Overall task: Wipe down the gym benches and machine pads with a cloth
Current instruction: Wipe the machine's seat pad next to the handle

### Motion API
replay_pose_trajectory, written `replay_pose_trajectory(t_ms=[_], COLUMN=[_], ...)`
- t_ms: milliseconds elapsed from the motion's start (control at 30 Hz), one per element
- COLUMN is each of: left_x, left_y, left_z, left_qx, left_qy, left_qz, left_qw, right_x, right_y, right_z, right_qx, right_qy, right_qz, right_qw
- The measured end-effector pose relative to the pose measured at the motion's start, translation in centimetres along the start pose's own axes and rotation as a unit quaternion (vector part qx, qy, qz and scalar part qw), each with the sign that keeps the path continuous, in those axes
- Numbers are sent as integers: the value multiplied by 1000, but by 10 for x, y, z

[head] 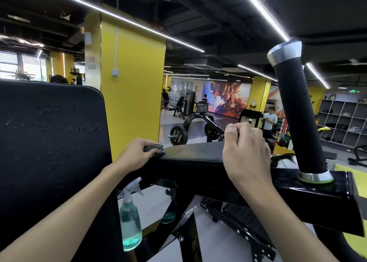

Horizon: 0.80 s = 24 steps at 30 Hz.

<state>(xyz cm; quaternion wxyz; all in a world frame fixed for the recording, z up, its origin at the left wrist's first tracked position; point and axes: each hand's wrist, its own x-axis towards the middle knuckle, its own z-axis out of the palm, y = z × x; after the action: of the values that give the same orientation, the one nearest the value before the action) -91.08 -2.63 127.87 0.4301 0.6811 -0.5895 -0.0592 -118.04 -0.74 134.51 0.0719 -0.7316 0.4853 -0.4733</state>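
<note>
Left hand: the left hand [137, 154] lies at the left end of the narrow black pad [194, 152]; its fingers curl over and grip a grey cloth [155, 148]
Cloth: bunched under the left fingers; pressed on the pad's top corner, just beside the large back pad [49, 142]
Right hand: the right hand [246, 152] is raised over the right part of the narrow pad; fingers curled, thumb against the forefinger; whether it pinches something small cannot be told
Narrow pad: smooth, shiny black; runs left to right between the two hands
Back pad: tall, black, at left; its surface is scuffed and cracked
Handle: a black upright grip [294, 112] with a silver cap, tilted, stands on the black frame to the right of the right hand
Spray bottle: a clear spray bottle [130, 222] with green liquid sits below the left forearm, beside the back pad
Behind: a yellow pillar [131, 83]; a weight plate [177, 135] on a machine; a person [270, 118] standing far off
</note>
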Motion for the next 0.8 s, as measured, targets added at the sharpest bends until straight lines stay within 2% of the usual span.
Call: replay_pose_trajectory(t_ms=[167,333,467,633,800], left_x=[-5,7,6,16,19], left_y=[15,12,31,28,42], left_z=[-3,-1,1,3,5], left_qx=[-71,8,-61,60,-52], left_qy=[-43,-36,-63,-52,-99], left_qz=[33,-10,37,7,50], left_qw=[996,999,996,997,992], right_x=[0,-1,-1,-1,0], right_y=[1,-1,-2,-1,-1], right_z=[0,-1,-1,-2,-1], right_qx=[1,3,7,6,2], right_qy=[2,-8,-9,-10,-5], right_qz=[-2,8,10,20,18], right_qw=[1000,1000,1000,1000,1000])
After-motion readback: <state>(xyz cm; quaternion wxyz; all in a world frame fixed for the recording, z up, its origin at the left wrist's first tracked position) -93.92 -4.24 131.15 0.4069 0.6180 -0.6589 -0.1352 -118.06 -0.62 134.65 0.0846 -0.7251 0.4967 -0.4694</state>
